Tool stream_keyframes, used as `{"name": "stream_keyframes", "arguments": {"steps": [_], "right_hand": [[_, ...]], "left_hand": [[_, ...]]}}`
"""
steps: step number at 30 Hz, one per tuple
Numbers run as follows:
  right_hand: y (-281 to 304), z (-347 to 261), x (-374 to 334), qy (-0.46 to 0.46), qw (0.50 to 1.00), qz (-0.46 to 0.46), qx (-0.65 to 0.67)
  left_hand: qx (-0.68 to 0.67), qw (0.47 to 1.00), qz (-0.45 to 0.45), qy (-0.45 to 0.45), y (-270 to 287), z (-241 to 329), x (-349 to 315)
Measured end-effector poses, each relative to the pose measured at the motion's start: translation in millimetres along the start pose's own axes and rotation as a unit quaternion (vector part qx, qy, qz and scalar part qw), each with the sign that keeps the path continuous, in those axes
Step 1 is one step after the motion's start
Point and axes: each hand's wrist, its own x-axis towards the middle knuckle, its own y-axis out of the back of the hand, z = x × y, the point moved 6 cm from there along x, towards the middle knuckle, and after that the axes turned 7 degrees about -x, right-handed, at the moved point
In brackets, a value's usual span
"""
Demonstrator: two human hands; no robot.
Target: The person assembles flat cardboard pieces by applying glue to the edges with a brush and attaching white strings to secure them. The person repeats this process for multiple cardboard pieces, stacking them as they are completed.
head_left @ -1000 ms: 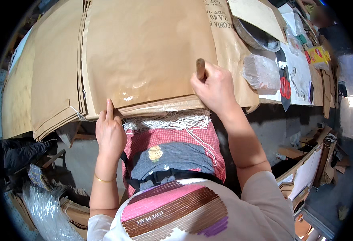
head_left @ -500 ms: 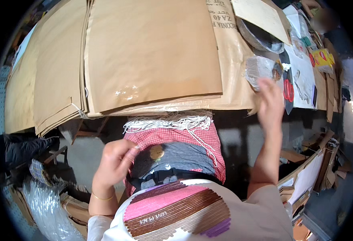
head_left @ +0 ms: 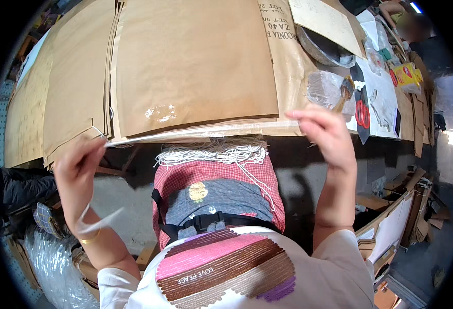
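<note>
A white cord point(head_left: 185, 135) runs nearly straight along the front edge of the kraft paper stack, between my two hands. My left hand point(head_left: 80, 159), blurred, is closed on its left end by the paper corner, and a loose tail swings below near the wrist. My right hand point(head_left: 327, 134) is closed at the right end, thumb and forefinger together at the table edge. Large brown paper sheets point(head_left: 195, 62) lie before me, with a wet-looking shiny patch near their front edge. A bundle of white cords point(head_left: 216, 155) rests across my lap.
Right of the sheets are a plastic-wrapped block point(head_left: 323, 90), a brush point(head_left: 346, 91), a dark bowl point(head_left: 321, 47) and red-handled scissors point(head_left: 362, 114). More paper sheets point(head_left: 77, 77) lie at left. Clear plastic point(head_left: 56, 268) hangs low left. Another person point(head_left: 412, 26) is at far right.
My left hand has moved left and up from my lap to the paper's corner. The right hand has shifted slightly left and down. The cord now stretches between them.
</note>
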Motion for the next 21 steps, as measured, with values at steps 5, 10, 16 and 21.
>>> {"name": "stream_keyframes", "arguments": {"steps": [5,10,16,21], "right_hand": [[-17,100,55,-0.109,0.992,0.056,0.003],[-34,110,59,-0.076,0.981,0.119,-0.133],[-33,117,56,-0.103,0.986,0.128,-0.024],[-43,116,48,-0.23,0.935,-0.024,0.269]], "left_hand": [[-0.057,0.994,-0.05,0.084,-69,-87,25],[0.019,0.998,0.012,0.064,-86,-113,15],[0.265,0.959,0.097,-0.012,-84,-85,10],[0.342,0.925,0.05,-0.158,-100,-67,7]]}}
